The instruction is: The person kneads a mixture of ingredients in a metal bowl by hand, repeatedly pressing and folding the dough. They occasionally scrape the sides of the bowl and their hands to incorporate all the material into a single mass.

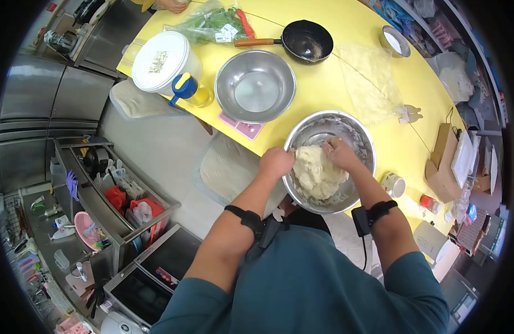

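A lump of pale, sticky dough (319,177) lies in a steel mixing bowl (370,146) whose inner wall is smeared with flour and dough. At the bowl's left rim, my left hand (277,162) is closed, gripping the edge. My right hand (340,153) reaches inside the bowl with its fingers curled into the dough's upper right side; its fingertips are partly hidden. Another steel bowl (255,92) stands to the upper left on a pink kitchen scale (249,129).
Beyond are a black frying pan (307,42), a white lidded bucket (159,61), a blue-topped oil bottle (191,92) and bagged green vegetables (212,25). A plastic bag (368,83), a small metal bowl (395,42) and a can (393,185) are at right. Another person's hand (172,4) shows at top.
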{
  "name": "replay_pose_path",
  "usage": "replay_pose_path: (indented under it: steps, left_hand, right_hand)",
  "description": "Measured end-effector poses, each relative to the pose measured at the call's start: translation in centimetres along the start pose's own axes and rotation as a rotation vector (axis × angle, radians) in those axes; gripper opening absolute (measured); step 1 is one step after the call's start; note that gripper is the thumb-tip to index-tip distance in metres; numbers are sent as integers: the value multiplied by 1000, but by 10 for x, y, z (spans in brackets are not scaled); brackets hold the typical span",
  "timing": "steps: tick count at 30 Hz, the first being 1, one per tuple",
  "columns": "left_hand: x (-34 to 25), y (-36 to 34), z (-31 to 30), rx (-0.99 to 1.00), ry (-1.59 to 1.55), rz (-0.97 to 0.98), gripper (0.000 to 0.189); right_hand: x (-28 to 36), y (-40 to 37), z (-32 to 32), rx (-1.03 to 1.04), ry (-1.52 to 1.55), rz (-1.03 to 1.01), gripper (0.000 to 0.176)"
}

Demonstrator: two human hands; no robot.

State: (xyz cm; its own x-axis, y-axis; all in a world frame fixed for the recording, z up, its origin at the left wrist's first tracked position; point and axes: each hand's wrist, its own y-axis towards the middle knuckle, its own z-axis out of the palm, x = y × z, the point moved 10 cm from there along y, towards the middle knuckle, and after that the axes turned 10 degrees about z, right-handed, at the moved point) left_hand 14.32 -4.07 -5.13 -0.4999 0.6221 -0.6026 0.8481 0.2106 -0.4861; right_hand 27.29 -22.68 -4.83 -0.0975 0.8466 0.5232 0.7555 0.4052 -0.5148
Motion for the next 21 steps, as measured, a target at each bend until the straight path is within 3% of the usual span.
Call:
replay_pose_path:
  steps: [2,5,9,15,21]
  left_hand:
    - [2,-1,-4,-38,-3,-54,56]
    - [7,-7,5,-46,-4,-127,54]
    - [5,-8,-3,-76,3,-207,50]
    - [-12,-10,6,-93,31,-171,49]
    - [-15,-11,9,-123,-28,-143,48]
  right_hand:
    - [26,-5,3,-137,67,-207,31]
    - [54,-16,37,4,-87,-334,37]
    - [50,-23,35,178,-237,-373,48]
    - [11,-34,26,508,-439,-28,71]
    - [2,-54,16,521,-335,-4,77]
